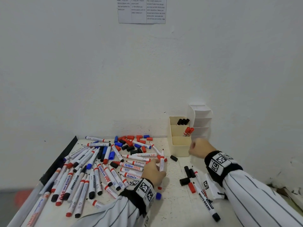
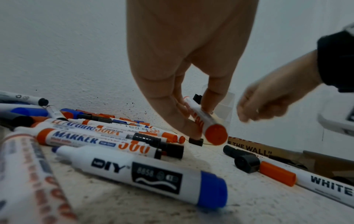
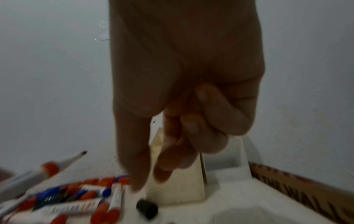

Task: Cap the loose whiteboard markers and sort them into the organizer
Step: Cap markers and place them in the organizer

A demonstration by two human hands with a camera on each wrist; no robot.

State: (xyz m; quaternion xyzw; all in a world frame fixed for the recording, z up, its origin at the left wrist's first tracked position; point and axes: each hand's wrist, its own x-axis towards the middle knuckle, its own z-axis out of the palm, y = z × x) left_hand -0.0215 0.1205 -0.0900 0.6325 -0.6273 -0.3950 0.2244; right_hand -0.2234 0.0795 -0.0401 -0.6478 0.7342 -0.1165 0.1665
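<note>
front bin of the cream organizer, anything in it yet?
Empty as far as visible: the front compartment shows bare walls, while red markers stand in the middle one and black markers in the back.

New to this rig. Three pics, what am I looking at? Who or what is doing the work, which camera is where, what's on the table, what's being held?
No machine here: a person works with two bare hands, with a camera on the head and one on each wrist.

The head view looks down at a white table against a wall. The other two look along each hand at its fingers.

On the table lies a heap of whiteboard markers, many uncapped, and behind it loose red, blue and black caps. At the back right stands a cream organizer with black-capped markers in its rear slot and red-capped ones in the middle slot.

The left hand pinches an uncapped red marker, tip up. The right hand is beside the organizer, fingers loosely curled, holding nothing that I can see; it is blurred.
</note>
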